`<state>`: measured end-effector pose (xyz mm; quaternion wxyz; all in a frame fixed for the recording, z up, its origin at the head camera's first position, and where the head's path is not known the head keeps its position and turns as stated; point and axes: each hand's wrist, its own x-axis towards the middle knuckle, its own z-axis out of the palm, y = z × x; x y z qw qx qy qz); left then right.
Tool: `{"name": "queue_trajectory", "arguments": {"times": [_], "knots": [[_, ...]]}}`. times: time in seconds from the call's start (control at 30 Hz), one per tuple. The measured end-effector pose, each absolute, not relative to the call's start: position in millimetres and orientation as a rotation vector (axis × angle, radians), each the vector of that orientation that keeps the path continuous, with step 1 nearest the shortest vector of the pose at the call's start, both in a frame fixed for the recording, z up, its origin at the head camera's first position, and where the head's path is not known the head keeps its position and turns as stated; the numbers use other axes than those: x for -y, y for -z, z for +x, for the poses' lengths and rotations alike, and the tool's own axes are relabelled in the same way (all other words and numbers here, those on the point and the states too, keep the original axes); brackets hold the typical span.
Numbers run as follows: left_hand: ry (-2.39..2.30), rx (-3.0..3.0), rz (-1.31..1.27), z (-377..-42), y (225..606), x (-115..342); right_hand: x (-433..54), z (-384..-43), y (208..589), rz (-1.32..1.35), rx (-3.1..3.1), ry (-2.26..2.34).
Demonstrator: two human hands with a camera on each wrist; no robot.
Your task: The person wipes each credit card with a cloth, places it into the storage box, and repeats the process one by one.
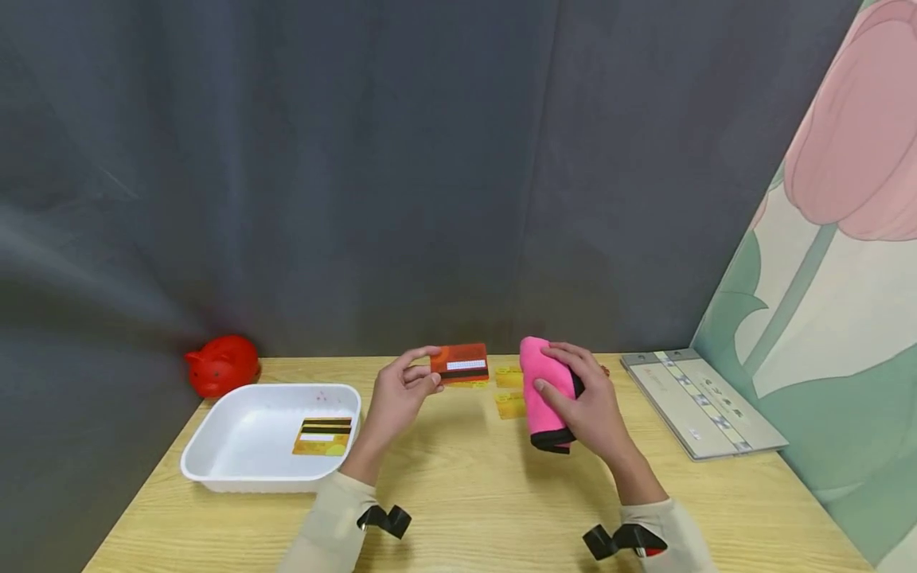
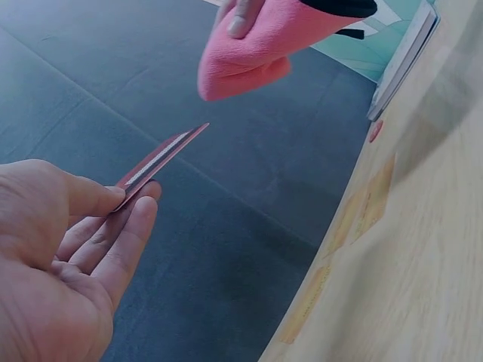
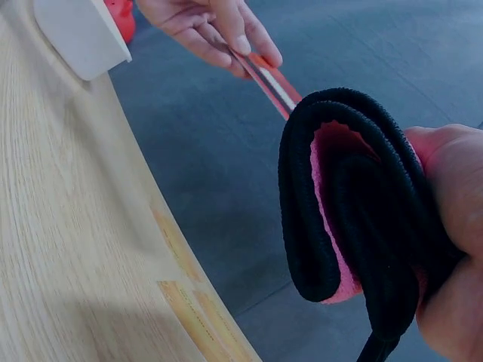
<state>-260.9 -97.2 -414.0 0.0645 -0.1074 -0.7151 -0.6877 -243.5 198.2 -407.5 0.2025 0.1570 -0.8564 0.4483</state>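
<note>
Raised above the table, my left hand (image 1: 396,398) pinches an orange-red bank card (image 1: 458,356) by one edge, between thumb and fingers. The card's back, with a dark stripe and a white strip, faces me in the head view. A folded pink cloth (image 1: 542,387) with black edging is gripped in my right hand (image 1: 593,410), just right of the card. The left wrist view shows the cloth (image 2: 253,56) apart from the card (image 2: 162,158). Behind the hands, several yellow cards (image 1: 511,407) lie on the table, partly hidden by the cloth and the held card.
To the left stands a white tray (image 1: 236,446) with a yellow striped card (image 1: 322,447) inside. A red piggy bank (image 1: 225,366) sits behind it. A grey binder-like booklet (image 1: 662,402) lies at the right, near the flowered wall panel. Dark curtain (image 1: 430,175) hangs behind the table.
</note>
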Motion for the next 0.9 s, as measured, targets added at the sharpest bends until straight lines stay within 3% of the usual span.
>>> {"name": "queue_trajectory", "arguments": {"times": [0.9], "knots": [[2.102,2.184,-0.418,-248,429,60,-166,-234,418,0.678,2.326,-1.301]]}}
